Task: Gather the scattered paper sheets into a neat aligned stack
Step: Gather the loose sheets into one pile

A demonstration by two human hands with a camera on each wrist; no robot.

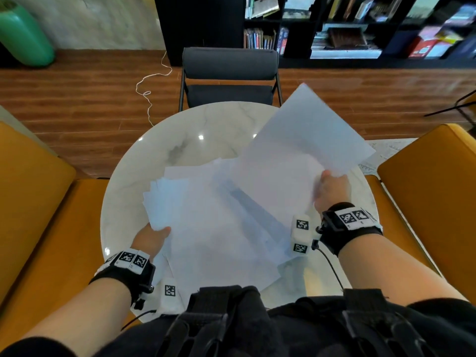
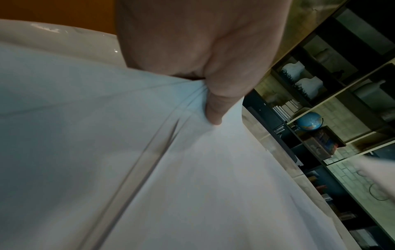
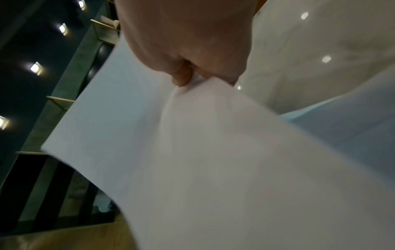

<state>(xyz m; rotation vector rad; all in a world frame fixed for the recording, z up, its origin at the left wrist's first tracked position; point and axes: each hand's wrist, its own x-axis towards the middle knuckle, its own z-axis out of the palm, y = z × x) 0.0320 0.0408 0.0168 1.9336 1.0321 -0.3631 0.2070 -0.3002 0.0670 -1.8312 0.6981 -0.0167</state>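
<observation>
Left hand (image 1: 152,239) fingers hidden under sheets (image 1: 206,228).

The head view looks steeply down from above onto the round table (image 1: 180,140), with shelves along the frame's top. Each wrist view sits very near its hand, tilted, sharing the paper sheets (image 2: 192,169) and table.

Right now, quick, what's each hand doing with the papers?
Left hand: pinching the loose pile of sheets at its left edge.
Right hand: pinching a lifted sheet.
</observation>
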